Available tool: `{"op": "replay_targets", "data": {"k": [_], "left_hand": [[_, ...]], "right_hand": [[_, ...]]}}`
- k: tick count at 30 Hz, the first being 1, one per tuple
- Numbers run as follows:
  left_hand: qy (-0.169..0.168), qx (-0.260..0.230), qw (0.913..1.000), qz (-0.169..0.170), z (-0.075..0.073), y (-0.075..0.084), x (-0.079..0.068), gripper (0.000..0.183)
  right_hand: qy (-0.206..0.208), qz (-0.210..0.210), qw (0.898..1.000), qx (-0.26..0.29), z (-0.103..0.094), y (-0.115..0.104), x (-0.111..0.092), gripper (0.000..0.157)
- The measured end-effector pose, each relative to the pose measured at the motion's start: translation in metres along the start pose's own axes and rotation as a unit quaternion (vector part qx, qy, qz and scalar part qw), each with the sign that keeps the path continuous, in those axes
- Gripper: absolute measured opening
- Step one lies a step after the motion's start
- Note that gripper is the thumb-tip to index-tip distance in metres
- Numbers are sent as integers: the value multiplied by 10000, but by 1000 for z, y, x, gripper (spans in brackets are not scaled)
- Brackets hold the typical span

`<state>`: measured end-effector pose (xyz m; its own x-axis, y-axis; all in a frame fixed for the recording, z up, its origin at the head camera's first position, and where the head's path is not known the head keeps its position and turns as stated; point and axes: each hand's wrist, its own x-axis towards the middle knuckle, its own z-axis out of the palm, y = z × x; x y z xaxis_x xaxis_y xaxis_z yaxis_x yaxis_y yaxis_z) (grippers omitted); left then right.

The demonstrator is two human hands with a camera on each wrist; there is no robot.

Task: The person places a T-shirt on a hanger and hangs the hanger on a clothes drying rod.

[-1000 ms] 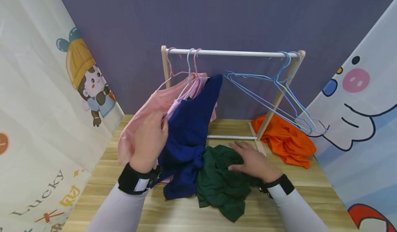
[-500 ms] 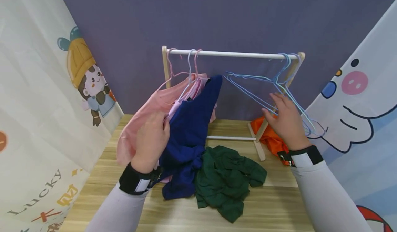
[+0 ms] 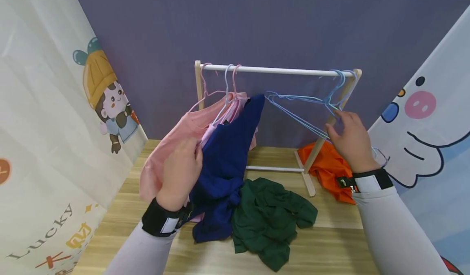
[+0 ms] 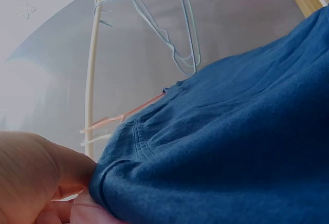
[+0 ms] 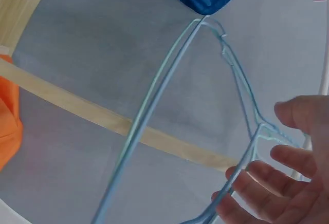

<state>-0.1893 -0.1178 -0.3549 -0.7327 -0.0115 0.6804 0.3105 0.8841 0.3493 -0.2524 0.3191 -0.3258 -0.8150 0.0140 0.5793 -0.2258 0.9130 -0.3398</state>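
In the head view my left hand (image 3: 180, 173) pinches the edge of the clothes hanging at the rack's left, where a lilac strip (image 3: 209, 133) meets a navy garment (image 3: 224, 160). The left wrist view shows my thumb right at the navy cloth (image 4: 205, 136); my other fingers are partly hidden. A pink garment (image 3: 176, 134) hangs behind that hand. My right hand (image 3: 352, 142) reaches to the bare blue hangers (image 3: 304, 123) at the right end. Its thumb stands apart from the fingers, and a hanger wire (image 5: 247, 152) crosses in front of the fingertips.
The wooden rack has a white rail (image 3: 275, 69). A crumpled dark green garment (image 3: 268, 218) lies on the wood-grain table (image 3: 330, 242). An orange cloth (image 3: 319, 160) lies by the rack's right leg (image 3: 315, 152). Printed curtains (image 3: 411, 144) flank both sides.
My right hand has left the green garment and moved up and right to the hangers. My left hand keeps its hold on the clothes. The head view has tilted slightly.
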Motion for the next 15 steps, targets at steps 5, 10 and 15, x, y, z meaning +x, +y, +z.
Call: {"op": "replay_targets", "data": {"k": [5, 10, 15], "left_hand": [[5, 15, 10000, 24, 0, 1, 0, 11], [22, 22, 10000, 44, 0, 1, 0, 11], [56, 8, 10000, 77, 0, 1, -1, 11]], "right_hand": [[172, 85, 9998, 63, 5, 7, 0, 47], [499, 156, 9985, 168, 11, 13, 0, 36], [626, 291, 9973, 267, 14, 17, -1, 31]]}}
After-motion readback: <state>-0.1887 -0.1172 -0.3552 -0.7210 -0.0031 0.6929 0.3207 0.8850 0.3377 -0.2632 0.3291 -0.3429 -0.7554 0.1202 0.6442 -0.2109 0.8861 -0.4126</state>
